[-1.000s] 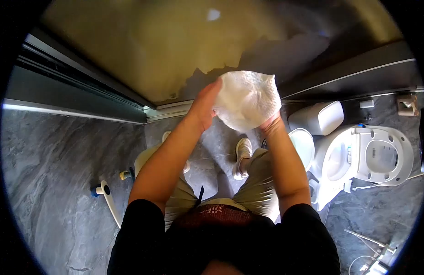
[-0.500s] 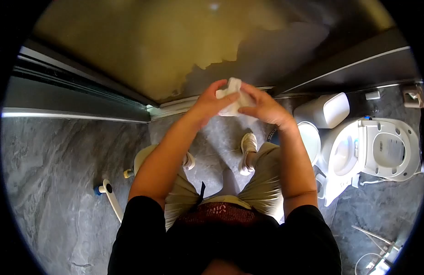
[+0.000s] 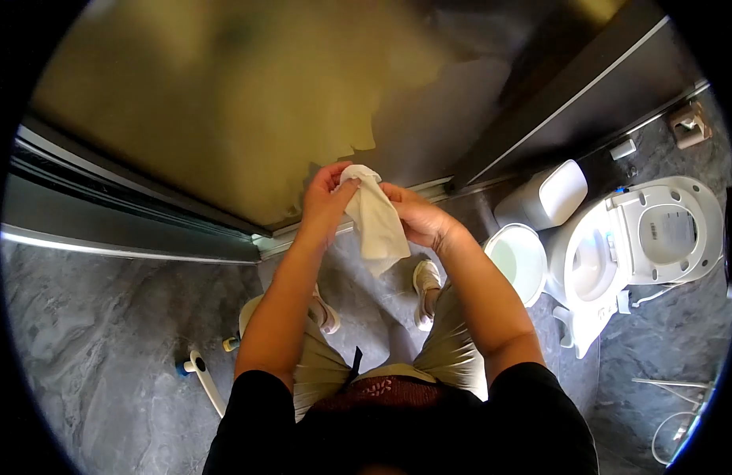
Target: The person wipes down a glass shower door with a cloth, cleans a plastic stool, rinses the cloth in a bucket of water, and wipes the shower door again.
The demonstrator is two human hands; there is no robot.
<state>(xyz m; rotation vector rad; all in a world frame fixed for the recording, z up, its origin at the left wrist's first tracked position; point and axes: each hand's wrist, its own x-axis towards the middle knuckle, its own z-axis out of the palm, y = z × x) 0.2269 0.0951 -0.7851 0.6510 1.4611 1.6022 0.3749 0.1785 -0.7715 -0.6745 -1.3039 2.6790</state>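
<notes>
A white cloth [image 3: 379, 224] hangs, loosely bunched at its top and longer below, between my two hands in front of my body. My left hand [image 3: 328, 204] pinches its upper end between thumb and fingers. At the cloth's right edge, my right hand [image 3: 420, 215] grips it near the upper middle, with some of its fingers hidden behind the fabric. The lower end of the cloth dangles free over the grey floor.
A brownish glossy panel [image 3: 247, 103] stands ahead, with a metal door track at left. To the right are a white bin [image 3: 561, 195], a bucket [image 3: 518, 264] and a toilet with raised lid [image 3: 599, 265]. A white-handled tool [image 3: 206, 383] is at lower left.
The cloth was spread wide, then got bunched between both hands, and now hangs down lengthwise. Both hands have come closer together and lower, and the view has turned slightly.
</notes>
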